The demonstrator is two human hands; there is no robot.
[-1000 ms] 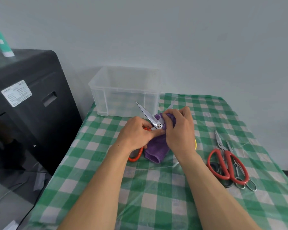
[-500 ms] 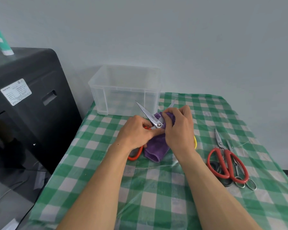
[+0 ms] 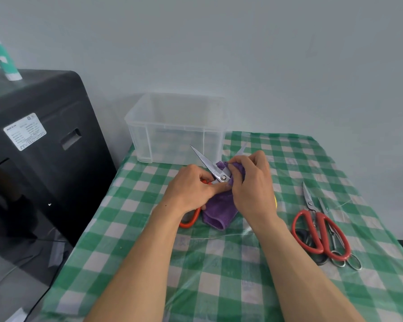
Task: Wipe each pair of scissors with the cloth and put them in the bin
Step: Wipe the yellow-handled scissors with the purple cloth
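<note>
Nearest me, the checked table cover (image 3: pixel 219 275) has a glossy plastic film over it, so anything set down could slide. Centre frame, the left hand (image 3: pixel 191 191) is closed round the handles of the orange-handled scissors (image 3: pixel 215 169), with one orange loop showing below the wrist. The right hand (image 3: pixel 251 184) pinches the purple cloth (image 3: pixel 219 212) round one blade, fingers curled, and meets the left just below the pivot. The blades stand apart. The bare one points up-left toward the bin, and the wrapped one's tip pokes out past the right knuckles. Main risk as I read it: a stroke along the edge under thin cloth lets it bite through to a fingertip. If the left grip squeezes, the blades close on cloth and fingers. The loose cloth hanging down could snag at the pivot. Lower right, the red-handled scissors (image 3: pixel 321 231) lie heaped on other pairs, loops overlapping, so lifting one may drag another. Farthest, upper centre, I see nothing inside the clear bin (image 3: pixel 177 129); open blades could catch its rim.
</note>
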